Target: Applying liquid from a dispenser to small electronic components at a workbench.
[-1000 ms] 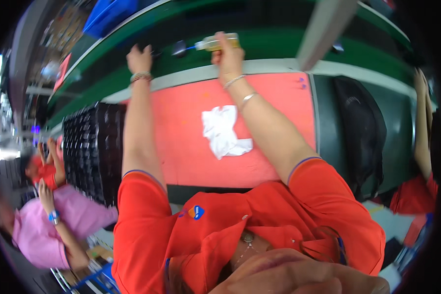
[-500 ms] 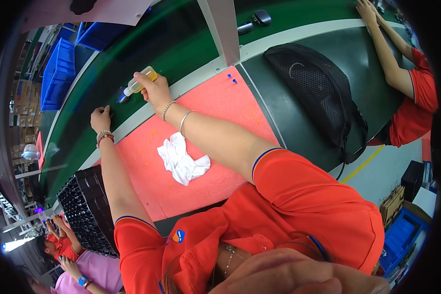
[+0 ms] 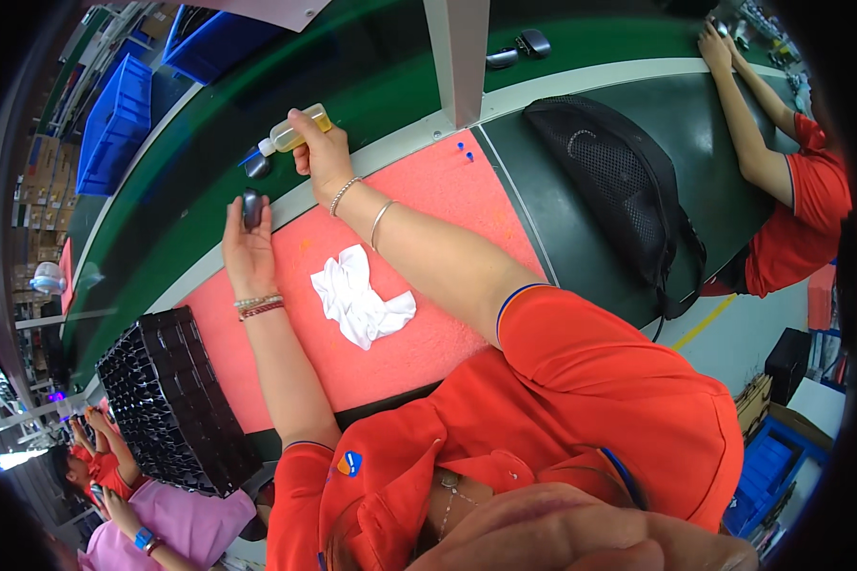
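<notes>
My left hand (image 3: 249, 249) is turned palm up at the edge of the green conveyor belt, fingers closed around a small dark computer mouse (image 3: 250, 207). In my right hand (image 3: 324, 152) is a clear squeeze bottle (image 3: 284, 137) of yellowish liquid, tilted so its thin blue tip points down to the left. Just under that tip, a second dark mouse (image 3: 257, 167) rests on the belt. Below both hands, a crumpled white cloth (image 3: 360, 297) lies on the pink foam mat (image 3: 438, 214).
Two dark rounded pieces (image 3: 533, 43) sit farther along the belt, beyond a metal post (image 3: 458, 67). A black mesh bag (image 3: 605, 167) lies right of the mat; stacked black trays (image 3: 176, 400) stand left. Blue bins (image 3: 114, 128) are across the belt. Co-workers sit at both sides.
My left hand has drawn back toward me and right, turning palm up with a mouse now visible in it. My right hand and the bottle have shifted slightly right and away.
</notes>
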Demonstrator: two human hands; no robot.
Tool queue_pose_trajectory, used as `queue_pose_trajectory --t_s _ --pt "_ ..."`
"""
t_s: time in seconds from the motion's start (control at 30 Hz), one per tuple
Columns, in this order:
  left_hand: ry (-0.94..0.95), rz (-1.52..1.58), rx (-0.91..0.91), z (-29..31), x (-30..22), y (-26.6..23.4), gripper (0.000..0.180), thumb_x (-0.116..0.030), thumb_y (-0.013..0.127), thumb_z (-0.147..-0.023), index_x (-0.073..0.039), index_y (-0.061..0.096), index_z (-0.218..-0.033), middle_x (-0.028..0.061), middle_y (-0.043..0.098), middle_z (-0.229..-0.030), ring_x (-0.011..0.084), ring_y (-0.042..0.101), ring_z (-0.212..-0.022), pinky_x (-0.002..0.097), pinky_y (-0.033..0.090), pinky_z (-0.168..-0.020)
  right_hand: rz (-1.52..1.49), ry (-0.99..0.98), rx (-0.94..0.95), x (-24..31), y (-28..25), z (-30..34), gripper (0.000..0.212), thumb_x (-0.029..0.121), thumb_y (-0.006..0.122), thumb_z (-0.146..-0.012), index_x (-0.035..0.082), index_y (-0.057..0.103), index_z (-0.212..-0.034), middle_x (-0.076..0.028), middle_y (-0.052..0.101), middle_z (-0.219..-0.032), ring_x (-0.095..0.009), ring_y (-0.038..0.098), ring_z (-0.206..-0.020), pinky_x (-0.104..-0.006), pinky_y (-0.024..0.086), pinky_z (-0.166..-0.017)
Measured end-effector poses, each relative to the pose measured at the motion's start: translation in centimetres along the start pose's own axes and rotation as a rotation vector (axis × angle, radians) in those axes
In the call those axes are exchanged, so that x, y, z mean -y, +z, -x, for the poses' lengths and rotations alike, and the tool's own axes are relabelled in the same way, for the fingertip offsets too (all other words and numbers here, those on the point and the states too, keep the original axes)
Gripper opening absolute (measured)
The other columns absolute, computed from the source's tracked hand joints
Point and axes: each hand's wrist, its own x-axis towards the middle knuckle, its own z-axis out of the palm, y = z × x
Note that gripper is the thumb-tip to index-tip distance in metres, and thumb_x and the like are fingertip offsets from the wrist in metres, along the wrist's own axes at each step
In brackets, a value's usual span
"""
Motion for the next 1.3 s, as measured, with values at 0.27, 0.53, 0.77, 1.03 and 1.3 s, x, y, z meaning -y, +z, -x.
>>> queue_pose_trajectory --t_s 0.27,0.53,0.77,1.03,1.3 --pt "0.109 -0.294 0.079 1.2 1.5 1.0 0.053 0.006 0.058 -0.079 0.005 0.036 -0.126 0.0155 0.051 -0.114 0.0178 0.057 -0.096 0.0261 0.051 -0.079 0.23 -0.134 0.069 -0.1 0.5 0.8 0.038 0.041 0.066 -0.077 0.005 0.056 -0.075 0.002 0.046 -0.055 -0.004 0.039 -0.042 -0.0175 0.03 -0.038" --pt "0.173 -0.374 0.087 1.0 1.8 0.9 0.045 0.005 0.061 -0.076 0.006 0.045 -0.118 0.0127 0.057 -0.102 0.0162 0.059 -0.087 0.0261 0.052 -0.075 0.443 -0.381 0.047 0.2 0.4 0.5 0.034 0.039 0.067 -0.078 0.005 0.063 -0.076 0.003 0.053 -0.061 -0.004 0.044 -0.052 -0.0196 0.033 -0.045" --pt "0.161 -0.332 0.063 1.3 1.4 0.8 0.046 0.005 0.064 -0.074 0.006 0.046 -0.117 0.0134 0.057 -0.105 0.0163 0.059 -0.091 0.0257 0.053 -0.075 0.634 -0.535 0.159 -0.9 0.1 1.0 0.036 0.036 0.069 -0.077 0.001 0.062 -0.076 0.0 0.058 -0.067 -0.007 0.05 -0.059 -0.0215 0.041 -0.053" --pt "0.186 -0.286 0.082 1.3 1.9 0.6 0.045 0.005 0.064 -0.075 0.006 0.047 -0.117 0.0138 0.059 -0.102 0.0166 0.061 -0.089 0.0258 0.053 -0.074 0.771 -0.646 0.223 -1.4 0.1 1.5 0.034 0.033 0.071 -0.076 0.0 0.063 -0.08 -0.003 0.063 -0.071 -0.008 0.056 -0.064 -0.0218 0.044 -0.058" --pt "0.193 -0.284 0.086 1.3 1.8 0.8 0.045 0.002 0.064 -0.076 0.006 0.047 -0.118 0.0138 0.059 -0.102 0.0162 0.061 -0.087 0.0252 0.053 -0.073 0.83 -0.682 0.243 -1.6 0.7 2.1 0.033 0.034 0.07 -0.076 0.001 0.064 -0.081 -0.004 0.065 -0.073 -0.01 0.06 -0.066 -0.0225 0.047 -0.061"
